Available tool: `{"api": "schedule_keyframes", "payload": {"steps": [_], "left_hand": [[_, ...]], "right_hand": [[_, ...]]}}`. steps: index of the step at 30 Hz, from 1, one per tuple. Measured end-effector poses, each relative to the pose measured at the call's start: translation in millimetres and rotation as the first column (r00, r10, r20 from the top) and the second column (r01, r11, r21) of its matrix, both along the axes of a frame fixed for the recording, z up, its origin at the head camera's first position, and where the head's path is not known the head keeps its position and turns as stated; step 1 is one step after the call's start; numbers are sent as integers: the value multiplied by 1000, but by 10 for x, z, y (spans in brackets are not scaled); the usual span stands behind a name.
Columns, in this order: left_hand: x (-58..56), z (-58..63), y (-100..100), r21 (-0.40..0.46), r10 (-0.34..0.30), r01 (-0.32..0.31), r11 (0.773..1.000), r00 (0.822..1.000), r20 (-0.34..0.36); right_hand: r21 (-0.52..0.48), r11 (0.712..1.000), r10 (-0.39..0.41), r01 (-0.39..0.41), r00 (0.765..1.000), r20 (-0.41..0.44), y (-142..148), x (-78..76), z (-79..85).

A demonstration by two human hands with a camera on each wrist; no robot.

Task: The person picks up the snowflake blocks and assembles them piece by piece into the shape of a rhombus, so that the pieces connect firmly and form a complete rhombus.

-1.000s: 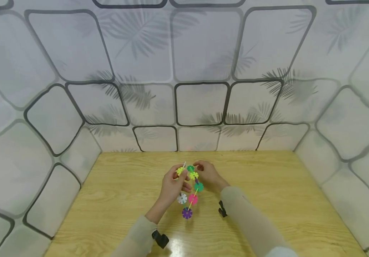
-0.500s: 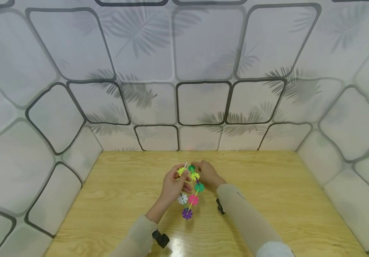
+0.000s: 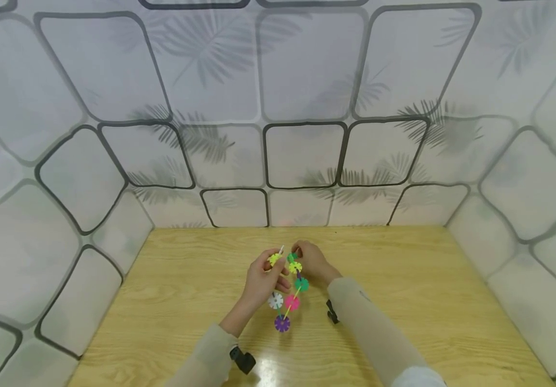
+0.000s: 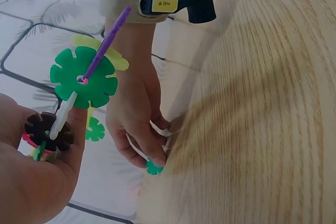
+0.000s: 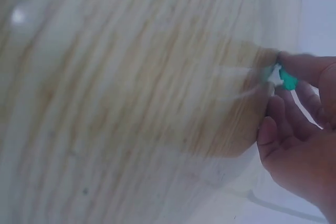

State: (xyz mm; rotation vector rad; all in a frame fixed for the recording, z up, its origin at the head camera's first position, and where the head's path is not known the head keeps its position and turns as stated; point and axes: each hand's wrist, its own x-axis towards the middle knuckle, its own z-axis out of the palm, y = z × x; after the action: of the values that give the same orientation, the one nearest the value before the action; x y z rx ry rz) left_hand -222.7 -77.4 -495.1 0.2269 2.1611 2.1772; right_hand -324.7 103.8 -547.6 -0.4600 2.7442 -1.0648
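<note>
A chain of coloured, notched plastic snowflake discs hangs between the two hands in the head view. My left hand (image 3: 258,282) grips one end, near a yellow disc (image 3: 274,259) and a white disc seen edge-on. At the other end, my right hand (image 3: 313,262) pinches a green disc (image 5: 288,78) between thumb and fingers. Down the loop hang a second yellow disc (image 3: 295,267), a pink disc (image 3: 292,302) and, lowest, a purple disc (image 3: 282,323). In the left wrist view, a dark disc (image 4: 37,124) lies against the left palm; fingers hide part of the chain.
A wood-grain table (image 3: 186,301) lies beneath the hands. Patterned wall covering (image 3: 302,156) rises behind it and at both sides. Each wrist wears a black strap device, the left one (image 3: 242,359) hanging below its sleeve.
The green disc in the right hand has shifted slightly right and down, widening the gap from the left hand's end. The loop hangs a little lower. The left hand has barely moved.
</note>
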Motion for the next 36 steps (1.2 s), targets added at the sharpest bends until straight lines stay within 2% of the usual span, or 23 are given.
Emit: {"api": "schedule_keyframes", "payload": {"steps": [5,8,12,15,23,29,36], "left_hand": [[3,2,8,-1,-4,4,1000,1000,2],[-5,-1,11,-6,-8,8,1000,1000,4],[-19,-3,14,-16,-19,19,1000,1000,8],[-23,3,13,-21,-26,26,999,1000,11],[-42,4,1,-33,-60,60,998,998,-11],[-58,24,6,-23,-55,55,998,998,12],[-62,36,10,-18,-69,70,997,997,32]], "right_hand": [[-196,980,-25,47,993,117,39,64,46],[-282,956,-50,84,991,126,70,72,103],[-297,954,-59,47,998,-33,111,66,228],[-311,950,-53,21,994,-93,133,88,346],[-367,928,-71,64,997,-4,151,121,553],[-375,927,-39,20,998,-41,139,167,680],[-409,913,-20,1,999,-40,150,230,797]]}}
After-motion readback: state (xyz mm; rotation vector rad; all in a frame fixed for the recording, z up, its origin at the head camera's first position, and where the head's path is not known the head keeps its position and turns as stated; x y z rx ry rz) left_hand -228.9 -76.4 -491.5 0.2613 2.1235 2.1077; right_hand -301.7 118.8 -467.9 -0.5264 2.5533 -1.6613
